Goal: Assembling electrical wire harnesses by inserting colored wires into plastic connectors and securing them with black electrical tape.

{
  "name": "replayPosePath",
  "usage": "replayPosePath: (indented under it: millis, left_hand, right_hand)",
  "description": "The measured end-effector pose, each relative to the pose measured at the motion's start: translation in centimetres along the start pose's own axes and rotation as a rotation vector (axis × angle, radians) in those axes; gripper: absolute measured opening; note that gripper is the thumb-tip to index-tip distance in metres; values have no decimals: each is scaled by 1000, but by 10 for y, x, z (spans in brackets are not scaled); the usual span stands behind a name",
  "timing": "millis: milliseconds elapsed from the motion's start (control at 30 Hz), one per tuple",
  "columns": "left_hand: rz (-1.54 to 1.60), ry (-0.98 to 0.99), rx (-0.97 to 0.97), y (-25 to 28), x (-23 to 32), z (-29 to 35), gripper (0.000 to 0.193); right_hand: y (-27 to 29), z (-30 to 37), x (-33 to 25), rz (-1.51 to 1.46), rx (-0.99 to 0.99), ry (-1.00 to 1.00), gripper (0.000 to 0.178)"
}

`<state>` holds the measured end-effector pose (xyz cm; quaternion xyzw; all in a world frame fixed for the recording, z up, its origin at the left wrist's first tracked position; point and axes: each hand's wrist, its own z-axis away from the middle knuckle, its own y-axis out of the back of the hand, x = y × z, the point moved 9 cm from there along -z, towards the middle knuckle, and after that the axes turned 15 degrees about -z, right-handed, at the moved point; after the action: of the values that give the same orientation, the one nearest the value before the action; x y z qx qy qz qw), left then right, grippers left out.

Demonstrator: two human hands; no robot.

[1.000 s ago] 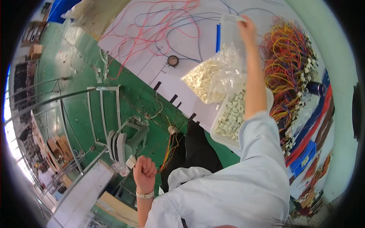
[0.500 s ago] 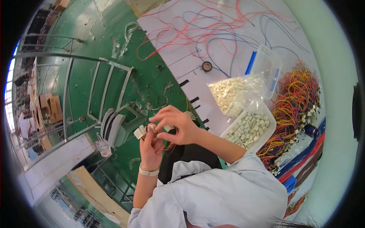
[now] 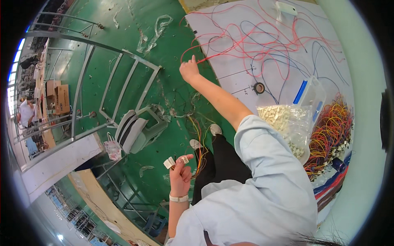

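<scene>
Low in front of me, my left hand [image 3: 179,178] is closed around white plastic connectors [image 3: 169,162], which stick out past the thumb and fingers. Thin multicoloured wires [image 3: 201,149] hang down beside that hand, above my legs. My right arm is stretched far forward. At the left edge of the white table, my right hand [image 3: 190,70] has most fingers curled at a loop of red wire [image 3: 217,53], with one finger pointing up. The fingers seem closed on the wire, though the exact grip is small and partly hidden.
On the table [image 3: 230,82] lie tangled red and blue wires, a black tape roll [image 3: 259,88], a bag of white connectors [image 3: 283,119], a clear lidded box [image 3: 310,96] and a heap of wired harnesses [image 3: 330,135]. A metal rack [image 3: 119,88] and a grey-green stool [image 3: 145,127] stand left.
My right hand has left the connectors at my left hand and reached forward to the red wire at the table edge. My left hand still holds connectors. The whole view has shifted.
</scene>
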<state>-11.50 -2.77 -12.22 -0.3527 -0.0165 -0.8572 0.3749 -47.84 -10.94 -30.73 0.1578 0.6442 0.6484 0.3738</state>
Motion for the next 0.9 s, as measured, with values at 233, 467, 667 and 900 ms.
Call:
replayPosePath:
  millis: [233, 467, 667, 900]
  left_hand:
    - [12, -67, -23, 4, 39, -33, 23]
    - [-13, -145, -135, -19, 76, -44, 27]
    - [88, -154, -208, -30, 79, -33, 27]
    - [155, -240, -486, -109, 97, -7, 29]
  right_hand:
    - [172, 12, 54, -1150, 454, 80, 22]
    - [329, 17, 207, -1109, 421, 382, 24]
    - [413, 76, 195, -979, 246, 379, 21]
    - [425, 200, 16, -864, 13, 363, 19]
